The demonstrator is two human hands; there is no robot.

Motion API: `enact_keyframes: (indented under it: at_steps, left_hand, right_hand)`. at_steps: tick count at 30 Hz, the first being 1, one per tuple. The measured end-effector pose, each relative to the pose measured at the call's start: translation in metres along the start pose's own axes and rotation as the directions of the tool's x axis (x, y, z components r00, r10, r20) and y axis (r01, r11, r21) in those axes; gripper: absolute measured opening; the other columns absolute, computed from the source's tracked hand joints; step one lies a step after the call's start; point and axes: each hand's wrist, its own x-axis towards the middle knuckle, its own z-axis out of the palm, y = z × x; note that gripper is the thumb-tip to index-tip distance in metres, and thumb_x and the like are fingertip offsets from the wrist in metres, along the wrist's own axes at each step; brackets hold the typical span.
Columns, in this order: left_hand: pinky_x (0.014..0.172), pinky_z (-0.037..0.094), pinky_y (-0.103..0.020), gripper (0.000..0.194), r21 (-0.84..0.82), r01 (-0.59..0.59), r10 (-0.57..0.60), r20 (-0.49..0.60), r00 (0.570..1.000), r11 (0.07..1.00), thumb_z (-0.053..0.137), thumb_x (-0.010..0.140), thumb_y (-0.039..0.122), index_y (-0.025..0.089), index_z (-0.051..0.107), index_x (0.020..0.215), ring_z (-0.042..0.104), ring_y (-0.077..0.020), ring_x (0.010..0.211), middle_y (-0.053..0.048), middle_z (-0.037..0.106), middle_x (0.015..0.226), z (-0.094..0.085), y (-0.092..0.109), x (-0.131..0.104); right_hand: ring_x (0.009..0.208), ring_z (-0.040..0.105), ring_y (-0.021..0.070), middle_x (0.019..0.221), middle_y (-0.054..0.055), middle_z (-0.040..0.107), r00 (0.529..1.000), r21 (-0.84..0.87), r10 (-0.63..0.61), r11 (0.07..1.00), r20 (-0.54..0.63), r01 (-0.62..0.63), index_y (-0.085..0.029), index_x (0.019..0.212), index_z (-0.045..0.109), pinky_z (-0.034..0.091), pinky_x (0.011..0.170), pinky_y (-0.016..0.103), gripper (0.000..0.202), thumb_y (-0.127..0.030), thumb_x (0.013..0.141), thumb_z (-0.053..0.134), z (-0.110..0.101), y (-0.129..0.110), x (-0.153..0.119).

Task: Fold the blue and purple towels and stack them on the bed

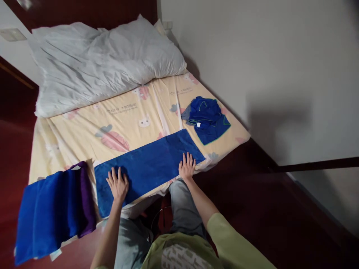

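A blue towel (151,162) lies flat in a long strip along the near edge of the bed. My left hand (118,185) rests palm down on its left part, fingers spread. Near the towel's right end, my right hand (187,167) also lies on the cloth with its fingers apart. Neither hand grips anything. Beyond the right end sits a crumpled blue cloth (209,117) with green edging and a small white tag. To the left is an overlapping row of folded blue towels (46,213), with a purple towel (86,201) at its right side.
A large white pillow or bundle (109,61) lies across the head of the bed. The bed's yellow sheet (81,136) has carrot and rabbit prints. A pale wall (269,67) runs along the right, above a dark reddish floor (238,194).
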Motion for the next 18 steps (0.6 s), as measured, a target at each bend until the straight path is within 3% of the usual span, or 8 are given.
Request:
enact_keyframes:
  at_steps: [2,4,10,14,18]
  left_hand:
    - [0.118,0.021,-0.069,0.060,-0.034,0.037,-0.038,-0.015,0.999,0.999,0.038,0.096,0.028,0.016,0.036,0.155,0.017,-0.0384,0.154,-0.019,0.026,0.164,0.008,0.010,-0.026]
    - [0.120,0.020,-0.067,0.060,-0.062,0.088,-0.091,-0.044,0.995,0.994,0.036,0.097,0.028,0.018,0.034,0.156,0.018,-0.0359,0.154,-0.018,0.026,0.165,0.012,0.011,-0.035]
    - [0.122,0.020,-0.063,0.063,-0.105,0.092,-0.101,-0.078,0.992,0.990,0.036,0.096,0.029,0.023,0.031,0.158,0.021,-0.0327,0.154,-0.013,0.027,0.165,0.015,0.004,-0.029]
    - [0.121,0.020,-0.065,0.067,-0.128,0.111,-0.121,-0.077,0.990,0.986,0.039,0.092,0.027,0.024,0.029,0.159,0.021,-0.0345,0.154,-0.011,0.025,0.166,0.016,0.005,-0.030]
    - [0.121,0.019,-0.064,0.066,-0.149,0.109,-0.125,-0.097,0.987,0.983,0.041,0.092,0.027,0.022,0.034,0.157,0.023,-0.0353,0.153,-0.013,0.028,0.165,0.018,0.007,-0.028]
  right_hand:
    - [0.154,0.020,0.0290,0.166,0.009,0.029,1.000,0.004,0.004,1.000,0.002,-0.004,-0.020,0.157,0.037,0.009,0.124,0.056,0.058,-0.029,0.100,0.032,-0.001,0.000,0.001]
    - [0.154,0.021,0.0305,0.166,0.010,0.028,1.000,0.006,0.004,1.000,0.012,-0.004,-0.018,0.156,0.037,0.010,0.123,0.057,0.057,-0.029,0.100,0.032,-0.002,0.000,0.001]
    - [0.150,0.028,0.0356,0.161,0.009,0.039,0.999,0.054,-0.042,0.998,0.014,0.041,-0.022,0.154,0.042,0.015,0.122,0.061,0.056,-0.028,0.098,0.040,-0.008,-0.009,0.012]
    - [0.151,0.027,0.0255,0.163,0.006,0.036,0.965,0.079,-0.251,0.966,0.074,0.245,-0.022,0.155,0.040,0.012,0.126,0.051,0.052,-0.031,0.104,0.035,-0.006,-0.045,0.050]
    - [0.152,0.022,0.0251,0.164,0.003,0.033,0.910,0.094,-0.327,0.945,0.256,0.313,-0.025,0.152,0.043,0.009,0.124,0.056,0.048,-0.036,0.107,0.036,0.007,-0.064,0.104]
